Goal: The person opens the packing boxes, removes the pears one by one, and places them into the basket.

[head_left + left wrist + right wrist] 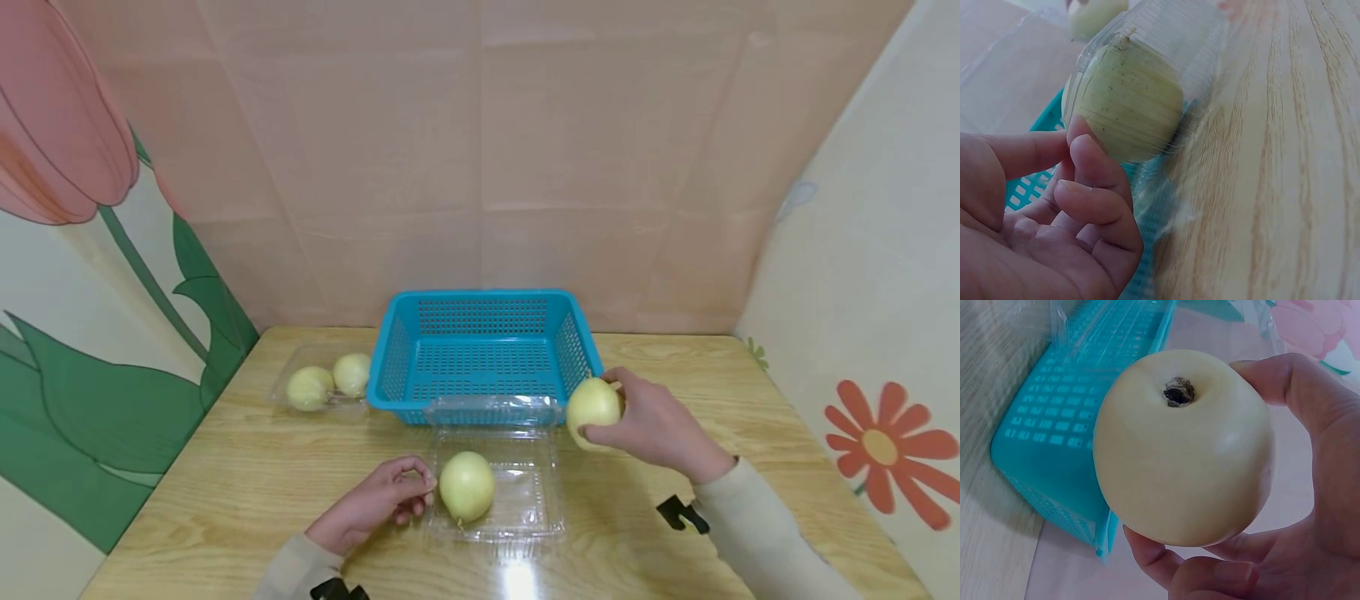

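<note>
My right hand (660, 422) grips a round pale-yellow pear (592, 412) beside the front right corner of the blue basket. Its dark, sunken blossom end faces the camera in the right wrist view, with fingers and thumb around the sides. An open clear plastic clamshell box (525, 527) lies in front of the basket, its lid (491, 407) tipped back against the basket's front wall. Another pear (467, 487) sits in the left part of this box, its stem end toward me. With thumb and index finger, my left hand (382, 497) pinches the box's left edge.
The blue perforated basket (487, 402) stands at the back of the wooden table (217, 517), with nothing inside. Left of it, a second clear box (281, 385) holds two pears (310, 388). Behind the table hangs a pinkish cloth (480, 167); a flower-printed panel (855, 275) stands at the right.
</note>
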`<state>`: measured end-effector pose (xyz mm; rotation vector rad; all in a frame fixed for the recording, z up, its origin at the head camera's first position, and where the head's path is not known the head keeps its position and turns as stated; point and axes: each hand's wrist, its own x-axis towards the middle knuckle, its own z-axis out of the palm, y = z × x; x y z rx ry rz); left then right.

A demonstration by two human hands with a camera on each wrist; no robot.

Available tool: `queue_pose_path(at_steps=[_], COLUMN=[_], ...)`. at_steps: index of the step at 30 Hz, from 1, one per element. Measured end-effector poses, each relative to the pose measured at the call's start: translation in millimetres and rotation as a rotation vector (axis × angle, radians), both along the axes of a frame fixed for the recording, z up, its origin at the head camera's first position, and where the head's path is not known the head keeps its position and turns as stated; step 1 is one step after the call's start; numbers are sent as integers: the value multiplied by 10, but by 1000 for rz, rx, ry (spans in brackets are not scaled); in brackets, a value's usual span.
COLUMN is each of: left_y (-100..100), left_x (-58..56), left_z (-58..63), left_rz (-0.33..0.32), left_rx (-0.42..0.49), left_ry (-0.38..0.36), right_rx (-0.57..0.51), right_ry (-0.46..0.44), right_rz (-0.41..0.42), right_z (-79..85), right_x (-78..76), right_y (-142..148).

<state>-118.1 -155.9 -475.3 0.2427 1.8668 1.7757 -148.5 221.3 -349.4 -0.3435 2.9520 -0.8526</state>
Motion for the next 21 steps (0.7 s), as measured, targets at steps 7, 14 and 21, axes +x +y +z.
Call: queue_pose_path(at_steps=[7,14,21], left_y=[0,3,0], left_x=[-4,1,7], left_z=[6,31,31], left_rz=[0,1,-1], left_rx=[1,0,-11], left_ry=[1,0,-6], right_rx=[-3,0,10], right_ry=[13,0,-1], right_rz=[-13,-19,-36], right_z=[44,109,108], right_x=[-77,-176,-256], right_y=[34,52,47])
